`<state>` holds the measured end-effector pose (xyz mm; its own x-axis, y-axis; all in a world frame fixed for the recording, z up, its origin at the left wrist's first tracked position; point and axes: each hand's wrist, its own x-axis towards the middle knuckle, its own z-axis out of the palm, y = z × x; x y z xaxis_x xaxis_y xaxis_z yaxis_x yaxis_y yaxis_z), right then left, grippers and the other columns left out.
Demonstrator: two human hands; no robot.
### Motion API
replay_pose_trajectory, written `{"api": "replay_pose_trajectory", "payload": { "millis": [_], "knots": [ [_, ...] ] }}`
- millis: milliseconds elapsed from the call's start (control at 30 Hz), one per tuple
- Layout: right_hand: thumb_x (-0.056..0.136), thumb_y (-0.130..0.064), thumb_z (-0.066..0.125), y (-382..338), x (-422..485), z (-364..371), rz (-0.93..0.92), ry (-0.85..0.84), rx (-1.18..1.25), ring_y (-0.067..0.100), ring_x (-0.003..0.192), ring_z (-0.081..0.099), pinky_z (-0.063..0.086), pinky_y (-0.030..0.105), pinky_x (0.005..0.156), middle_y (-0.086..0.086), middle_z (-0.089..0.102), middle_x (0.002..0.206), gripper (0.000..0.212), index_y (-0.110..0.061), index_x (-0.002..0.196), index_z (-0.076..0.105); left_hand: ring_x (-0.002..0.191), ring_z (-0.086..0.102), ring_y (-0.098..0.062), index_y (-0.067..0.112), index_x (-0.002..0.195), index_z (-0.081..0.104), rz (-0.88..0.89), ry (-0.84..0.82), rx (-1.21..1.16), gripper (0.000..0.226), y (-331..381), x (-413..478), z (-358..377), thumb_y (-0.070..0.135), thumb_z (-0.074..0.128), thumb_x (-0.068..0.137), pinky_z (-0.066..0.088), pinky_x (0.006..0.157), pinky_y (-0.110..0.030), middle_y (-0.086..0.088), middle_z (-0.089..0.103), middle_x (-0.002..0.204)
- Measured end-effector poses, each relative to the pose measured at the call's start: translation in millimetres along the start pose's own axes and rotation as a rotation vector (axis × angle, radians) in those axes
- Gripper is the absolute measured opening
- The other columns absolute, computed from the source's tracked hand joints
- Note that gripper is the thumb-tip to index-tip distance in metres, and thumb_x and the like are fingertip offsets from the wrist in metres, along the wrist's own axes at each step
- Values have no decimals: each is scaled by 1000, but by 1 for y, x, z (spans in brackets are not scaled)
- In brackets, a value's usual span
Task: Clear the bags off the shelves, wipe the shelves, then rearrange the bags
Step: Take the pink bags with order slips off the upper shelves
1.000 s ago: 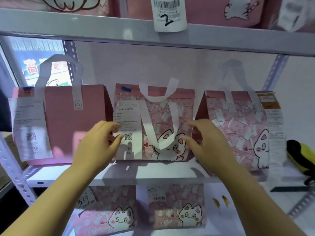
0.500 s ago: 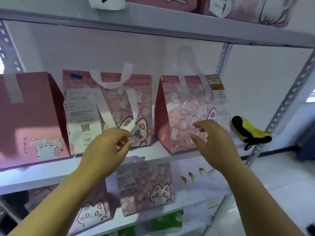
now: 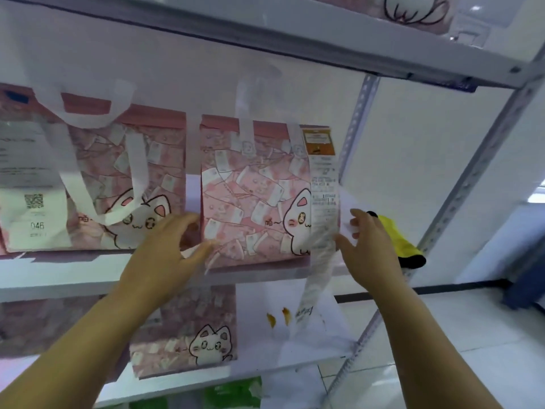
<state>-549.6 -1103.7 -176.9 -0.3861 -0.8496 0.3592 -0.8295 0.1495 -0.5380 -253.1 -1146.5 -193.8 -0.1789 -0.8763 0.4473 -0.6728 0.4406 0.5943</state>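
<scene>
Both hands, shifted rightward off the middle bag point(image 3: 118, 184), now bracket the right-hand bag point(image 3: 253, 196), left hand point(image 3: 168, 255) and right hand point(image 3: 368, 252) open, gripping nothing; shelf point(image 3: 59, 276) stocked, rearranging evidently underway.

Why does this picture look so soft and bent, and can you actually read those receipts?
Head view: wide-angle lens bows the shelf edges and slants the post; motion smear softens both hands, left and right; flat, washed-out light, faint shadows under the bags; on the left receipt only "046" reads; the long receipt is illegible.
</scene>
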Motion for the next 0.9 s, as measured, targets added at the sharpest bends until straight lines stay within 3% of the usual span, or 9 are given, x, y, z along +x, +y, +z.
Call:
{"api": "replay_pose_trajectory", "payload": {
  "millis": [67,133,200,267,433,567,700,800,900],
  "knots": [
    [92,-32,55,7,10,1,23,-75,28,18,113,54,47,36,91,0,47,136,61,-19,145,28,89,57,-12,27,116,52,-31,3,25,42,5,-2,8,49,61,81,51,79,-35,6,53,101],
    [94,-28,53,10,18,2,35,-159,94,16,107,56,49,32,84,-3,50,133,57,-20,145,28,87,58,-10,29,113,53,-46,30,36,36,9,-4,15,46,61,82,50,76,-32,8,54,100],
    [94,-22,52,12,22,4,18,-229,181,13,95,61,48,23,67,-6,57,124,45,-23,137,41,84,58,-8,31,107,54,-61,53,32,27,14,-5,20,41,62,84,48,70,-27,10,56,97],
    [93,-19,54,13,23,6,-13,-239,234,11,86,63,46,18,60,-8,62,110,30,-23,123,52,82,59,-9,27,101,55,-87,69,29,20,17,-4,21,36,63,84,46,67,-26,9,60,93],
    [90,-24,59,16,20,9,-69,-223,274,6,80,63,54,31,72,-15,61,92,17,-30,104,52,87,61,-19,18,114,55,-193,113,83,36,14,-2,22,34,64,84,45,74,-32,-2,65,103],
    [90,-26,59,18,20,8,-81,-238,283,6,80,63,55,33,75,-14,61,95,23,-26,113,54,88,62,-19,17,116,55,-215,122,87,36,14,-2,24,33,64,84,46,76,-32,-2,65,105],
    [90,-26,59,18,20,7,-83,-238,283,8,80,65,56,39,77,-14,62,96,19,-30,108,53,90,62,-19,16,118,54,-237,136,86,38,16,-3,25,32,64,84,47,78,-33,-3,65,108],
    [90,-25,60,17,15,3,-85,-222,292,8,79,65,56,37,76,-12,63,97,24,-26,113,56,84,61,-14,16,112,57,-229,158,57,31,24,-7,24,28,65,85,45,72,-28,0,65,103],
    [90,-21,60,17,4,-5,-89,-182,320,5,74,62,55,31,74,-14,59,95,27,-22,117,56,78,56,2,20,108,57,-222,173,9,26,34,-16,19,28,65,85,40,63,-17,9,62,94]
  ]
}}
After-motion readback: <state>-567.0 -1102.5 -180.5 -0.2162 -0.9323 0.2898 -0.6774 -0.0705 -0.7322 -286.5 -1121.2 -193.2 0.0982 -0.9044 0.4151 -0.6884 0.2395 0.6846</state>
